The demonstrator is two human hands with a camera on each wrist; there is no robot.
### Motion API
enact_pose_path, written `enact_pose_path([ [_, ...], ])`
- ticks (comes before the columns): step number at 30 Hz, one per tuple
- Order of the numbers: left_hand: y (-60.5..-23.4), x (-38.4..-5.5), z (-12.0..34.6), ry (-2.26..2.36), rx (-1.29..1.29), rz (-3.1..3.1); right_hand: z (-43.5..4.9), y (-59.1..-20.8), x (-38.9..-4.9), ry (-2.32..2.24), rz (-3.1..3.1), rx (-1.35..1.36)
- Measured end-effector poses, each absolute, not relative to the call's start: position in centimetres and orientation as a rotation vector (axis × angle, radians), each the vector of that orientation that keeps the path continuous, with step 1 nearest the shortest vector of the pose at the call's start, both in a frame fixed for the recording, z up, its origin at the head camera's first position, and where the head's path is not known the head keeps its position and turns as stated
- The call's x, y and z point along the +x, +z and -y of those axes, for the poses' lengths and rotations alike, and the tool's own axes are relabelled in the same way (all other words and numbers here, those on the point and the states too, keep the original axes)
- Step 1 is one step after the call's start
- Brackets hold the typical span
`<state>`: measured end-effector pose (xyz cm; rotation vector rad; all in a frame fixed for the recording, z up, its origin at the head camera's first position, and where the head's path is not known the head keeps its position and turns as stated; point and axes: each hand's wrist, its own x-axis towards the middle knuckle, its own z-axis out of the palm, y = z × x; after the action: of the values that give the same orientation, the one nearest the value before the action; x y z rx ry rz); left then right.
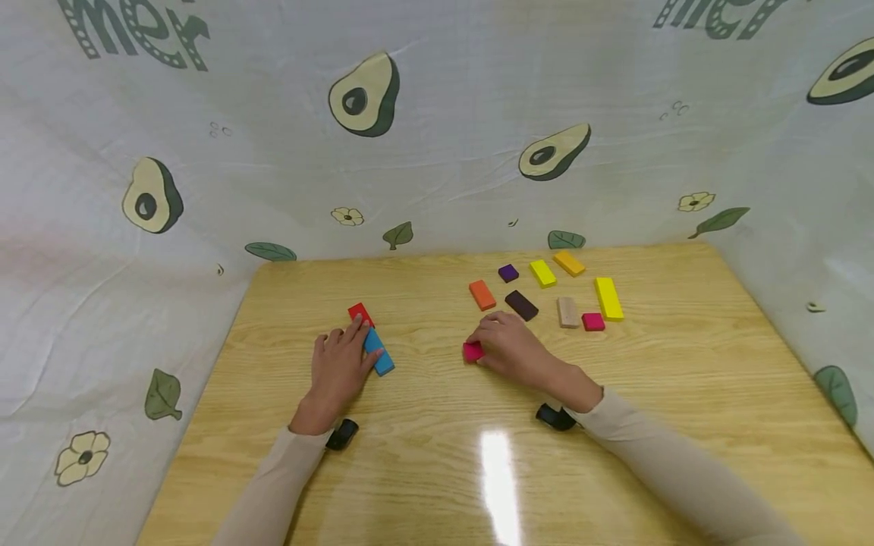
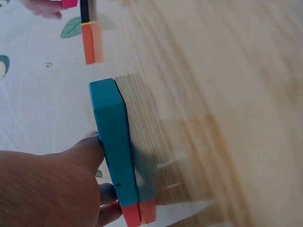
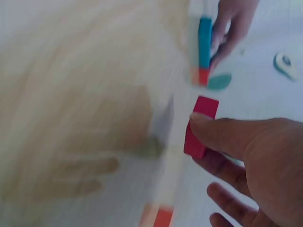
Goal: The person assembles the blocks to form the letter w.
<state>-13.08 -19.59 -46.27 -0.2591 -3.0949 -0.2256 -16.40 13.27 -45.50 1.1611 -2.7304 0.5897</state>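
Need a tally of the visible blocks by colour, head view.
Red block: 1
Blue block: 1
Pink blocks: 2
Orange block: 1
Yellow-orange block: 1
Yellow blocks: 2
Purple block: 1
Dark brown or black block: 1
Pale wood-coloured block: 1
Total: 11

The tabletop (image 1: pixel 416 470) shows wood grain and a gloss that mirrors the blue block (image 2: pixel 114 142) — itself smooth-faced. The tan block (image 1: pixel 567 312) looks like bare, matt wood; the avocado-print backdrop (image 1: pixel 451 189), creased cloth.
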Motion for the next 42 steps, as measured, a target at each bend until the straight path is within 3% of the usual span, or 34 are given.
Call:
enact_pose_path([
  [17,-46.4,-13.6,19.0,-0.211,-0.277,3.083,-5.4,-45.4,-14.9,0.546,2.742,1.177],
  [42,-46.4,-12.8,19.4,-0.081,-0.315,3.094,-1.9,-46.2,-14.4,0.475,2.802,1.16],
])
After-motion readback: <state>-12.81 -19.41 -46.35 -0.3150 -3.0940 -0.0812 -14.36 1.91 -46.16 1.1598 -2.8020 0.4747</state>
